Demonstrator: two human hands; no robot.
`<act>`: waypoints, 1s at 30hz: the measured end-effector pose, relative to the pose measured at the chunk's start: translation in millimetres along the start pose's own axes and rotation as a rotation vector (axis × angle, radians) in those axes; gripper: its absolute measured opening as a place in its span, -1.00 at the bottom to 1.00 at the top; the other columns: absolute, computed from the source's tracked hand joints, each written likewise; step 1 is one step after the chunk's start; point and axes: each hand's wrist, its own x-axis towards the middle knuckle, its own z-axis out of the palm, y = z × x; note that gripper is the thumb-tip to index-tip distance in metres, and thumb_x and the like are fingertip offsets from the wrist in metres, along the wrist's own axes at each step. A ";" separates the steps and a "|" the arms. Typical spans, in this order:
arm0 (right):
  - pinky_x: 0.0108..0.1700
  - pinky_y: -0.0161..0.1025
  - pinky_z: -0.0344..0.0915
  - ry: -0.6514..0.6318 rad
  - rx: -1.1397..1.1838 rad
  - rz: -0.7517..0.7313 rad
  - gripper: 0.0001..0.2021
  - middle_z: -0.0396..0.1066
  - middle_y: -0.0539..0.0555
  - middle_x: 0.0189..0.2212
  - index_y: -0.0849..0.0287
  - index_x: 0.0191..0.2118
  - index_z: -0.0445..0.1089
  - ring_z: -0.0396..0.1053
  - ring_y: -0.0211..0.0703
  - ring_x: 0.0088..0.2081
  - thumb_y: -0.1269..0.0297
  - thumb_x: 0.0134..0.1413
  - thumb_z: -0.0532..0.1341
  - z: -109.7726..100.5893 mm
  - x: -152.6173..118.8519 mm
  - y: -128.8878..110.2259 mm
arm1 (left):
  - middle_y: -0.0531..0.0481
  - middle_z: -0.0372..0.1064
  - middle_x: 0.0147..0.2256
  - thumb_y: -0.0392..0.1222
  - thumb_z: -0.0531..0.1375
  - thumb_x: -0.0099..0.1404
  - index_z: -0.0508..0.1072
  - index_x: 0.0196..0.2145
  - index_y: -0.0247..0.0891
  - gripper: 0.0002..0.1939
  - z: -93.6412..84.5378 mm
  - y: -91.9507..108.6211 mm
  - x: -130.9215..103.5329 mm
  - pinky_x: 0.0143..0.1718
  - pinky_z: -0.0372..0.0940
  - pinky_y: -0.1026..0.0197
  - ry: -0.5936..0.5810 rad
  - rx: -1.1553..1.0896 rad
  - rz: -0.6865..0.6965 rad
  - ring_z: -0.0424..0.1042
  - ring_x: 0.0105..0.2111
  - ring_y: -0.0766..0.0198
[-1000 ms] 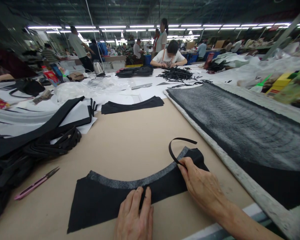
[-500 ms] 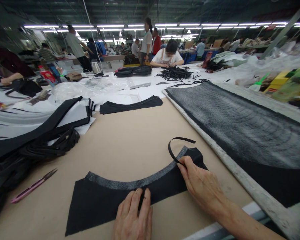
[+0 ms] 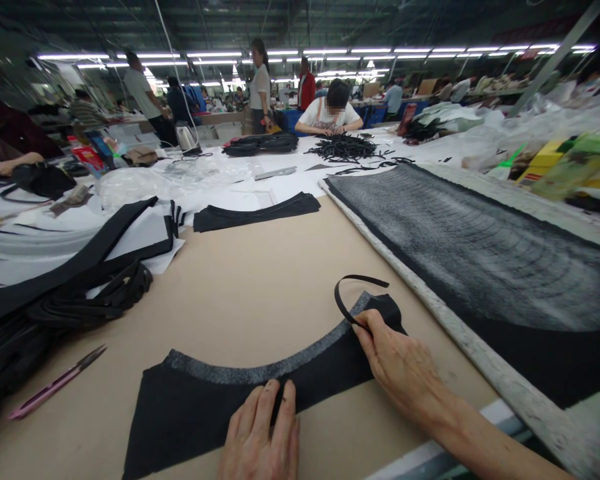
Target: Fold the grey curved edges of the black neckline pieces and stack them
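A curved black fabric piece [image 3: 195,407] with a speckled grey band along its concave upper edge lies on the tan table surface. My left hand [image 3: 265,427] rests flat on its middle, fingers stretched out. Near the piece's right end, my right hand [image 3: 400,360] pinches a narrow black strip [image 3: 341,297] between thumb and finger. The strip's free end arcs up and to the right above the fabric. My right hand's palm side and lower fingers are hidden.
Pink-handled snips [image 3: 57,385] lie at the left, beside piled black strips [image 3: 95,300]. Another curved black piece [image 3: 257,212] lies farther back. A speckled black panel [image 3: 480,247] fills the right side. A person [image 3: 330,113] bends over black strips across the table.
The view has shifted slightly, moving the table items a little left. Both hands keep their places on the fabric and strip. A standing person in the background has moved left.
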 end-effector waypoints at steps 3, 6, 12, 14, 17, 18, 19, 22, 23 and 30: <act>-0.57 -0.30 0.08 -0.006 0.027 0.006 -0.82 0.44 -0.03 -0.49 0.12 -0.25 0.19 0.43 -0.16 -0.54 0.25 0.33 -0.09 -1.5 -0.2 0.8 | -0.08 0.45 -0.13 -0.26 0.07 0.31 0.41 0.00 -0.21 -0.69 -0.7 3.0 0.1 -0.16 0.23 0.19 -0.001 -0.013 -0.019 0.40 -0.15 0.19; -0.56 -0.30 0.10 -0.006 0.032 0.023 -0.82 0.46 -0.02 -0.45 0.12 -0.21 0.21 0.44 -0.16 -0.52 0.26 0.33 -0.09 -2.2 -0.9 2.3 | -0.10 0.44 -0.12 -0.26 0.05 0.33 0.40 0.00 -0.22 -0.69 -0.1 7.2 -0.2 -0.14 0.22 0.16 -0.001 -0.043 -0.063 0.39 -0.13 0.16; -0.58 -0.31 0.07 -0.011 -0.012 0.028 -0.80 0.45 -0.04 -0.45 0.12 -0.19 0.22 0.44 -0.17 -0.53 0.23 0.34 -0.10 -0.2 -3.7 6.5 | -0.10 0.43 -0.11 -0.26 0.04 0.33 0.40 0.01 -0.22 -0.69 -0.8 7.6 -0.4 -0.14 0.22 0.16 -0.010 -0.050 -0.069 0.38 -0.12 0.15; -0.58 -0.31 0.07 -0.016 -0.019 0.031 -0.80 0.45 -0.04 -0.46 0.12 -0.19 0.23 0.43 -0.17 -0.54 0.23 0.34 -0.10 0.4 -4.3 7.2 | -0.09 0.43 -0.12 -0.26 0.04 0.33 0.39 0.02 -0.23 -0.68 -1.9 6.1 0.1 -0.15 0.22 0.18 -0.022 -0.045 -0.037 0.38 -0.12 0.16; -0.58 -0.30 0.08 -0.016 -0.022 0.035 -0.79 0.46 -0.02 -0.44 0.12 -0.16 0.23 0.44 -0.17 -0.54 0.23 0.33 -0.10 0.0 -4.2 7.0 | -0.09 0.43 -0.11 -0.26 0.02 0.33 0.39 0.01 -0.25 -0.68 -2.8 5.0 0.6 -0.13 0.22 0.17 -0.038 -0.057 -0.072 0.37 -0.12 0.16; -0.58 -0.30 0.07 -0.014 -0.025 0.032 -0.79 0.47 -0.01 -0.44 0.13 -0.16 0.24 0.43 -0.17 -0.54 0.23 0.33 -0.10 -0.4 -4.1 6.7 | -0.09 0.43 -0.11 -0.26 0.02 0.34 0.39 0.01 -0.26 -0.68 -2.8 4.7 0.5 -0.12 0.22 0.16 -0.040 -0.058 -0.081 0.37 -0.12 0.16; -0.58 -0.30 0.07 -0.012 -0.028 0.028 -0.78 0.47 0.00 -0.44 0.13 -0.17 0.24 0.43 -0.16 -0.55 0.24 0.33 -0.10 -0.7 -3.9 6.5 | -0.10 0.43 -0.11 -0.25 0.02 0.34 0.39 0.01 -0.28 -0.68 -2.7 4.5 0.3 -0.12 0.22 0.17 -0.038 -0.055 -0.071 0.37 -0.12 0.16; -0.58 -0.30 0.06 -0.001 -0.034 0.021 -0.79 0.47 0.01 -0.44 0.13 -0.17 0.24 0.44 -0.16 -0.54 0.24 0.33 -0.10 -1.2 -3.9 6.1 | -0.13 0.42 -0.11 -0.21 0.03 0.34 0.38 0.02 -0.34 -0.66 -2.4 4.2 -0.8 -0.14 0.24 0.19 -0.033 -0.035 -0.037 0.37 -0.11 0.17; -0.58 -0.30 0.07 -0.002 -0.035 0.024 -0.79 0.47 0.01 -0.43 0.12 -0.17 0.23 0.44 -0.16 -0.54 0.24 0.33 -0.10 -1.1 -4.1 6.2 | -0.14 0.41 -0.10 -0.21 0.03 0.34 0.37 0.02 -0.35 -0.66 -2.4 4.5 -1.1 -0.13 0.24 0.18 -0.037 -0.032 -0.058 0.36 -0.11 0.17; -0.58 -0.30 0.09 -0.004 -0.045 0.031 -0.80 0.48 0.01 -0.41 0.11 -0.15 0.24 0.45 -0.15 -0.52 0.23 0.32 -0.09 1.6 -5.5 6.8 | -0.15 0.39 -0.11 -0.22 0.01 0.34 0.31 0.09 -0.34 -0.61 -6.4 7.2 2.7 -0.15 0.25 0.17 -0.068 -0.069 -0.127 0.35 -0.11 0.15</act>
